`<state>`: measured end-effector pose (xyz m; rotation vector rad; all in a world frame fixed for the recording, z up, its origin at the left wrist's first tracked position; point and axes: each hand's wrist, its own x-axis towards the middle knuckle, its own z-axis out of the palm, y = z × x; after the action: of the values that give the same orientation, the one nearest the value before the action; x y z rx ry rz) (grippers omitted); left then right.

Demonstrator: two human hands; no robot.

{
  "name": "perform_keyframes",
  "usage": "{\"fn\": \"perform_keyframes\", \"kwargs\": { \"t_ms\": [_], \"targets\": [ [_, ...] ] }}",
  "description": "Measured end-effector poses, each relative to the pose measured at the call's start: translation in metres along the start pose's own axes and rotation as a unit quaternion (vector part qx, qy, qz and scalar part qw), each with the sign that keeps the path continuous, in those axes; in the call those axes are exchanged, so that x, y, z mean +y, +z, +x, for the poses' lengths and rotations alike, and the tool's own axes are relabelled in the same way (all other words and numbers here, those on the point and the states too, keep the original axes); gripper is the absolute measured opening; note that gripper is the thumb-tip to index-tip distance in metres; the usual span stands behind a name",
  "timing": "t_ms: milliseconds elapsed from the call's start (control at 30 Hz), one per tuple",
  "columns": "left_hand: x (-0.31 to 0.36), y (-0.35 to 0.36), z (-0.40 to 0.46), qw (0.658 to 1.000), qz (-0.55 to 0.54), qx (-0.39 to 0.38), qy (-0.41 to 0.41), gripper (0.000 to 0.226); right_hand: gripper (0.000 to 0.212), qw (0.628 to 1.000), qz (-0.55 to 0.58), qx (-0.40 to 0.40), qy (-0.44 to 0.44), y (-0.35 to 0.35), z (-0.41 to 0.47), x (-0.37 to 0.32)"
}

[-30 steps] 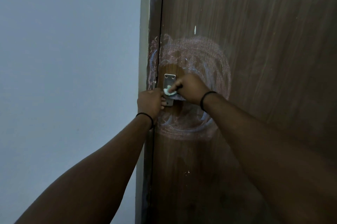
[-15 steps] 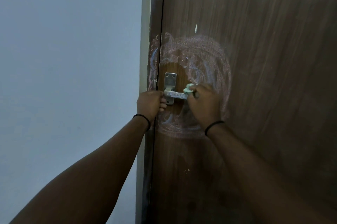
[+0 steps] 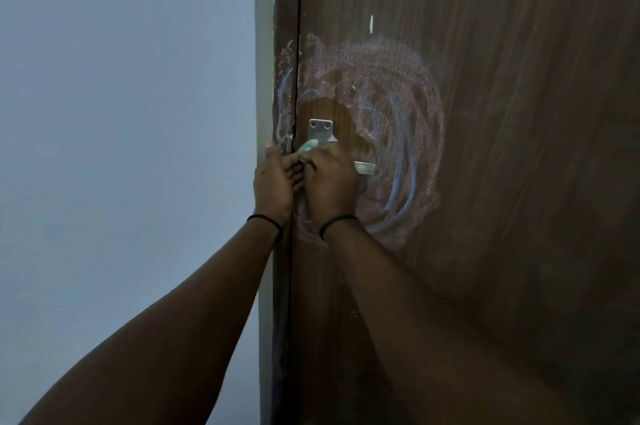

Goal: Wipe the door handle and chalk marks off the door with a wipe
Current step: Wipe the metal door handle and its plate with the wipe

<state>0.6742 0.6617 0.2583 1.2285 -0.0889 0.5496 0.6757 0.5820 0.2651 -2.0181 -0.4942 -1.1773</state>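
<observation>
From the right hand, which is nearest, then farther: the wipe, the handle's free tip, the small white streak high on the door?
1. Wipe: gripped in the right hand.
2. Handle tip: just right of it.
3. White streak: far above.

A pale green wipe (image 3: pixel 307 146) sits bunched against the silver door handle (image 3: pixel 364 167) below its plate, while pink and blue chalk marks (image 3: pixel 398 133) swirl across the brown door (image 3: pixel 502 182).

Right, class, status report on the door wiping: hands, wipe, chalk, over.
Right hand grips wipe at door handle plate. Left hand rests at door edge. Chalk marks mostly uncleaned. Nothing in the way.
</observation>
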Motion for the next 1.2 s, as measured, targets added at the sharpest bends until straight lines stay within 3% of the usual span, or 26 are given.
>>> {"fn": "perform_keyframes", "kwargs": {
  "t_ms": [100, 167, 300, 367, 433, 533, 700, 833, 967, 1100, 1200],
  "targets": [
    [0.001, -0.002, 0.001, 1.0, -0.006, -0.016, -0.009, 0.069, 0.01, 1.0, 0.007, -0.011, -0.021, -0.009, -0.006, 0.006],
    [0.001, -0.001, 0.0, 0.999, 0.003, -0.031, -0.01, 0.069, 0.009, 0.999, 0.012, 0.033, -0.032, -0.028, -0.013, 0.024],
    [-0.001, 0.0, -0.002, 0.999, 0.028, -0.033, -0.004, 0.069, 0.012, 0.988, 0.042, 0.134, 0.069, -0.058, -0.021, 0.056],
    [-0.001, -0.001, -0.004, 0.999, 0.032, -0.032, -0.005, 0.068, 0.014, 0.985, 0.03, 0.151, 0.073, -0.054, -0.019, 0.057],
    [0.0, 0.0, -0.005, 0.999, 0.036, -0.032, -0.004, 0.068, 0.014, 0.99, -0.013, 0.14, 0.008, -0.041, -0.014, 0.048],
    [0.0, 0.001, -0.005, 0.999, 0.04, -0.023, 0.004, 0.067, 0.01, 0.993, -0.046, 0.053, -0.098, -0.013, -0.013, 0.03],
    [0.0, -0.004, 0.001, 0.999, 0.044, -0.018, 0.012, 0.061, 0.014, 0.994, -0.042, 0.008, -0.104, -0.003, -0.009, 0.019],
    [-0.002, -0.001, 0.003, 0.999, 0.043, -0.021, 0.009, 0.066, 0.016, 0.995, 0.036, 0.091, 0.023, -0.038, -0.019, 0.04],
    [-0.003, 0.005, -0.002, 0.998, 0.048, -0.032, 0.0, 0.063, 0.016, 0.957, 0.074, 0.179, 0.217, -0.07, -0.024, 0.065],
    [0.0, 0.008, -0.002, 0.999, 0.038, -0.011, -0.009, 0.051, 0.026, 0.982, 0.076, 0.094, 0.143, -0.072, -0.013, 0.058],
    [0.0, 0.007, -0.002, 0.999, 0.043, -0.007, -0.012, 0.048, 0.025, 0.998, -0.001, 0.019, 0.059, -0.061, 0.0, 0.044]
  ]
}}
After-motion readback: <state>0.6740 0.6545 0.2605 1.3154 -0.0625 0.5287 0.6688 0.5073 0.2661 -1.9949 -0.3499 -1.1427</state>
